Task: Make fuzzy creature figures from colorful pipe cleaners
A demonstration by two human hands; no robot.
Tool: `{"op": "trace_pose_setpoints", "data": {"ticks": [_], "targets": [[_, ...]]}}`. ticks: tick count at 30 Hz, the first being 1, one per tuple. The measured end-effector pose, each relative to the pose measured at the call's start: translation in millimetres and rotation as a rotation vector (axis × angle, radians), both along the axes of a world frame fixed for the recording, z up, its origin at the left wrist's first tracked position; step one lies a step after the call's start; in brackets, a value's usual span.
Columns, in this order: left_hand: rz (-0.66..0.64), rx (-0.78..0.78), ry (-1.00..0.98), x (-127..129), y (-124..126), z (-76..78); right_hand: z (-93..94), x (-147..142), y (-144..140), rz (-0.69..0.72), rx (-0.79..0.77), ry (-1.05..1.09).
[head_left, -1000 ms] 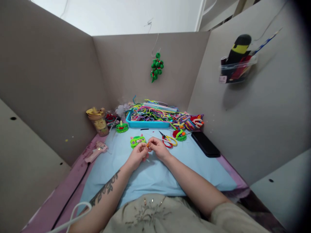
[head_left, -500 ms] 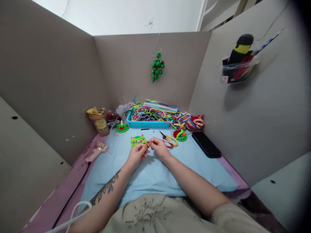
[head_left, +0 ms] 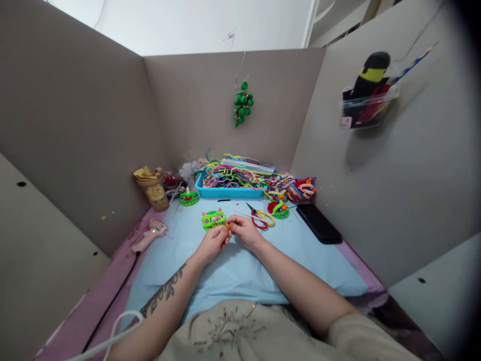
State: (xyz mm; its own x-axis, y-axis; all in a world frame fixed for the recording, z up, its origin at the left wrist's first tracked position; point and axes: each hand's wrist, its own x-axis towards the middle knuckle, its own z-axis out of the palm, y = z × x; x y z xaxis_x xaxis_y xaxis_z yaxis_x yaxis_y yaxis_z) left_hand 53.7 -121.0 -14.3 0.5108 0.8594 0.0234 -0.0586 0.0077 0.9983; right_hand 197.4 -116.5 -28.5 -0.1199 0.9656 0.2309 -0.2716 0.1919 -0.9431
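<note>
Both hands meet over the blue cloth [head_left: 248, 265], fingertips pinched around a small orange piece [head_left: 227, 226], likely fuzzy craft wire but too small to be sure. My left hand [head_left: 214, 242] grips it from the left, and my right hand [head_left: 243, 231] from the right. Just beyond my left hand lies a bright green fuzzy animal face [head_left: 212, 219] with pink ears. To the right of my right hand rest scissors [head_left: 261, 219] with one red and one yellow handle, blades parted.
A blue tray [head_left: 229, 192] heaped with coloured pipe cleaners stands at the back. A pink glue gun [head_left: 150, 235] and a cup [head_left: 152, 189] are on the left. A black phone [head_left: 318, 223], a red-green figure [head_left: 278, 209] and a hanging clear box [head_left: 370, 108] are on the right.
The fingers of both hands have shifted slightly around the orange piece, and my left fingers are drawn closer together. Objects on the cloth look unmoved.
</note>
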Motion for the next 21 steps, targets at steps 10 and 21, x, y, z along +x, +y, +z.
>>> {"op": "trace_pose_setpoints", "data": {"ticks": [10, 21], "targets": [[-0.23, -0.296, -0.149, -3, -3, 8.0, 7.0, -1, -5, -0.049, 0.124, 0.01], [0.056, -0.013, -0.051, -1, 7, -4.7, 13.4, 1, -6, -0.193, 0.114, -0.115]]}}
